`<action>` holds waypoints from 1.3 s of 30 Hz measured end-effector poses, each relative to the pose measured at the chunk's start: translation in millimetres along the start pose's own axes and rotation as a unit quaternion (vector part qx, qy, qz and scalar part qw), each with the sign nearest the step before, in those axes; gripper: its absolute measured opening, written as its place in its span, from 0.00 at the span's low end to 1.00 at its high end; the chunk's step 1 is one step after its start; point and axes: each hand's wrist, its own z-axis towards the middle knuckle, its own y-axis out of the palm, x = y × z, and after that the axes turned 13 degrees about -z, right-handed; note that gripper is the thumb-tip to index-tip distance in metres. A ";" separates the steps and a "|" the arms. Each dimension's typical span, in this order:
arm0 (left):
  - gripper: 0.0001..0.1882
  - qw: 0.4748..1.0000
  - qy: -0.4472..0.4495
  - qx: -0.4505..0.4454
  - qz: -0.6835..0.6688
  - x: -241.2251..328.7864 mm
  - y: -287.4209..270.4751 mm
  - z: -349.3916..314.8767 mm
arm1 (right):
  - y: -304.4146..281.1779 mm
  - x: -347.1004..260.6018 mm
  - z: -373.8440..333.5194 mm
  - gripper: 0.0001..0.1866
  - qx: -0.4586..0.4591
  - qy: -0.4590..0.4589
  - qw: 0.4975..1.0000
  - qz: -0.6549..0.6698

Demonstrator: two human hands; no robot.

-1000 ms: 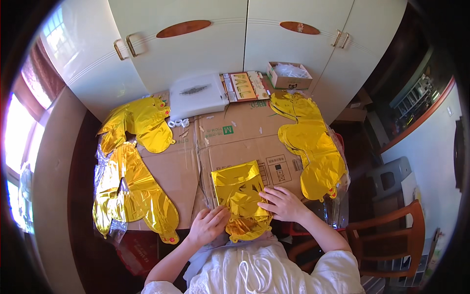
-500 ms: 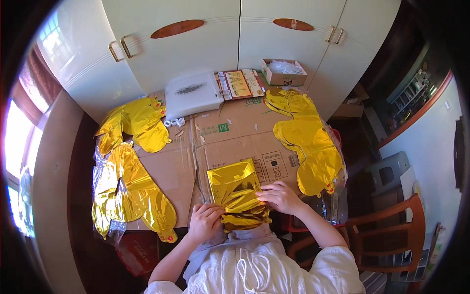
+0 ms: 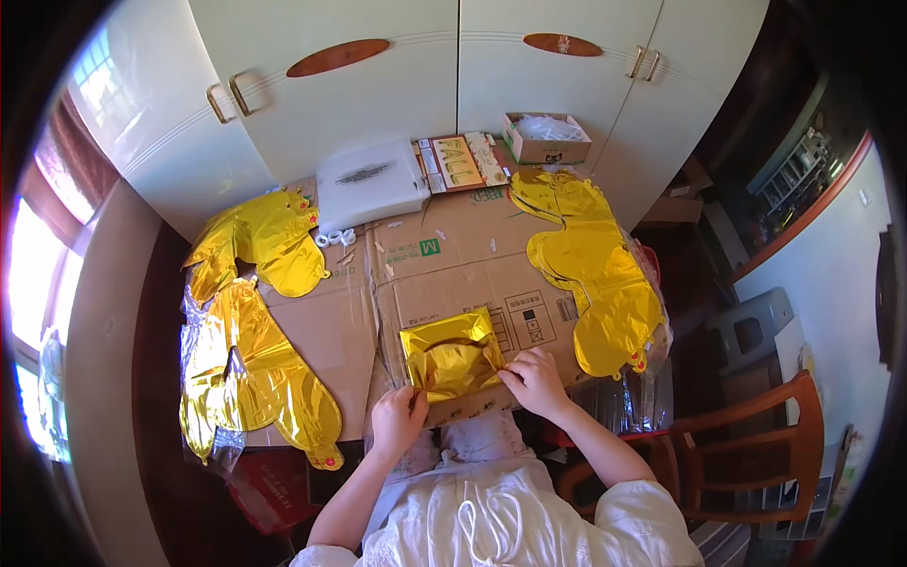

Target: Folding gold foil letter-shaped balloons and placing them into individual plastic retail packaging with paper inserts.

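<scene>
A shiny gold foil balloon, flat and folded into a rough rectangle, lies at the near edge of the cardboard-covered table. My left hand pinches its lower left corner. On the other side, my right hand grips its right edge between thumb and fingers. The near part of the foil is doubled over onto the rest, with a rounded bulge and creases in the middle. More flat gold foil balloons lie to the left and to the right of it.
At the back stand a white plastic-wrapped stack, a printed flat package and a small box of clear plastic pieces. White tape rings lie near the stack. A wooden chair is at the right.
The foil's near end, which hung over the table edge toward my lap, is now folded up onto the rest. Both hands have shifted slightly, still at its sides.
</scene>
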 end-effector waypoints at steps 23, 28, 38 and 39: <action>0.14 0.988 -0.153 0.031 0.016 17.4 0.0 20.7 | 21.3 -25.3 4.0 0.13 0.066 0.057 0.976 -0.197; 0.23 0.973 0.144 0.023 0.179 39.1 13.1 -9.3 | 21.4 -27.6 3.8 0.12 0.077 0.048 0.973 -0.214; 0.40 0.952 0.156 -0.108 0.241 34.8 40.0 -6.7 | 19.8 -31.2 3.9 0.11 0.070 0.061 0.973 -0.212; 0.40 0.952 0.154 -0.114 0.237 34.4 39.9 -6.1 | 19.7 -30.2 3.7 0.11 0.069 0.058 0.974 -0.210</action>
